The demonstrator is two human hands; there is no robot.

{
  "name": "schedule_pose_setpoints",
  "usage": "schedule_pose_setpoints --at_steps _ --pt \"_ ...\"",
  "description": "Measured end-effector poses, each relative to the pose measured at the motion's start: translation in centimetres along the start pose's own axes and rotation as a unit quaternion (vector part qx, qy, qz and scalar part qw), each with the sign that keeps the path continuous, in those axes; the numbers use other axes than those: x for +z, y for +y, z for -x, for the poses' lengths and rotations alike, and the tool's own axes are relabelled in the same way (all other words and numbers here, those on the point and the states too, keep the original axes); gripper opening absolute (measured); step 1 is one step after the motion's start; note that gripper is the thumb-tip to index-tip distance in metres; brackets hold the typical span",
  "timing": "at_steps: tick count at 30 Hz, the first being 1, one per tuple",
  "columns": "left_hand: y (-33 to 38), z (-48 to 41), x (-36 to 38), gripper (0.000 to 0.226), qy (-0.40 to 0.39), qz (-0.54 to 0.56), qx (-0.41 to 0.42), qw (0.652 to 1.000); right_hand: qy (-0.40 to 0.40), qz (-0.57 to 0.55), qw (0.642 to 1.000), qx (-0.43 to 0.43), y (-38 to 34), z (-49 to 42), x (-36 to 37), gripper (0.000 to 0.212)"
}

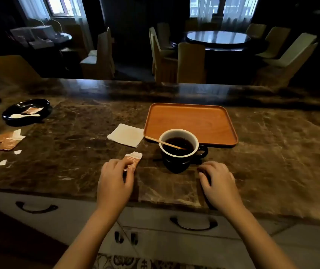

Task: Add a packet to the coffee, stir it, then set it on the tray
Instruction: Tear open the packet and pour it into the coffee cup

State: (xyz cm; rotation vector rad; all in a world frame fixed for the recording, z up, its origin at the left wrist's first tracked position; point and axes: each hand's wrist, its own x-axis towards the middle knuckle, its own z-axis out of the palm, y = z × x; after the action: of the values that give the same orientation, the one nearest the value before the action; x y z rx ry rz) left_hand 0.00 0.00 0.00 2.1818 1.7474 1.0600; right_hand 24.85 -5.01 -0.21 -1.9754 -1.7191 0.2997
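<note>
Coffee fills the dark cup on the marble counter, a wooden stirrer leaning out toward ten o'clock. The orange tray sits just behind, at twelve. At the cup's eight o'clock the left hand pinches a torn packet. The right hand, at four o'clock, rests with curled fingers, holding nothing.

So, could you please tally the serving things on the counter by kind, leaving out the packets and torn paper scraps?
Cup: 1
Tray: 1
Stir stick: 1
Napkin: 1
Black dish: 1
White spoon: 1
Total: 6
</note>
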Motion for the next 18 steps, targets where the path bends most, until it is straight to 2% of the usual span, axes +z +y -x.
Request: schedule_pose_setpoints --at_steps 2,4,9,14,18 --pt "-0.8 -0.8 0.2 0.031 0.006 -0.031 -0.052 0.998 0.026 0.047 0.999 -0.006 -0.1 0.4 0.8 0.035" --pt "-1.3 -1.6 0.6 0.043 -0.035 -0.075 -0.102 0.991 0.016 0.098 0.995 -0.021 0.1 0.8 1.7 0.043" --pt "-1.8 -2.4 1.7 0.040 -0.053 -0.094 -0.098 0.989 -0.018 0.134 0.991 -0.021 0.3 0.4 2.0 0.050" --pt "-1.9 -2.9 1.7 0.032 -0.040 -0.029 -0.115 0.992 -0.018 0.131 0.991 -0.028 0.0 0.5 1.9 0.050" --pt "-1.8 -3.6 1.3 0.026 -0.069 0.079 -0.156 0.982 -0.019 0.137 0.990 -0.031 0.1 0.5 1.9 0.051"
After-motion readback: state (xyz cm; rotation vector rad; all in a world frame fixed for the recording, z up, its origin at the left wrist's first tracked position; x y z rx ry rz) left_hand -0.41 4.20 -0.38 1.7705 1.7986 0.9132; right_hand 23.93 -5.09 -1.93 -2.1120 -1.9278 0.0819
